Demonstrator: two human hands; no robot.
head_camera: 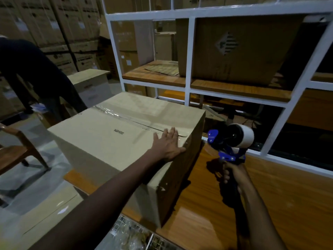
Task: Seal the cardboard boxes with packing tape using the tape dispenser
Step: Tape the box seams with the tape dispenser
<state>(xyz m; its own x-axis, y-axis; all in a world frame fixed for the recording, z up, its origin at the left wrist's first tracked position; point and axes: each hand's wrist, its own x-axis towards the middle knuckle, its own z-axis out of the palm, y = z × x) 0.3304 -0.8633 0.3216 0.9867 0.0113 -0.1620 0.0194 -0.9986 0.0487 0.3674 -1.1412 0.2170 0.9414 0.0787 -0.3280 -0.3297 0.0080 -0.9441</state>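
Left hand [168, 145] (fingers flat) is being pressed onto cardboard box [108, 141] seam tape [126, 117]; tape dispenser [232, 139] is being gripped in right hand [232, 173]; another strip is probably due next.

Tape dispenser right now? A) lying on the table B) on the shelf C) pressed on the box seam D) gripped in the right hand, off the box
D: the right hand grips the tape dispenser beside the cardboard box, clear of it; the left hand lies flat on top.
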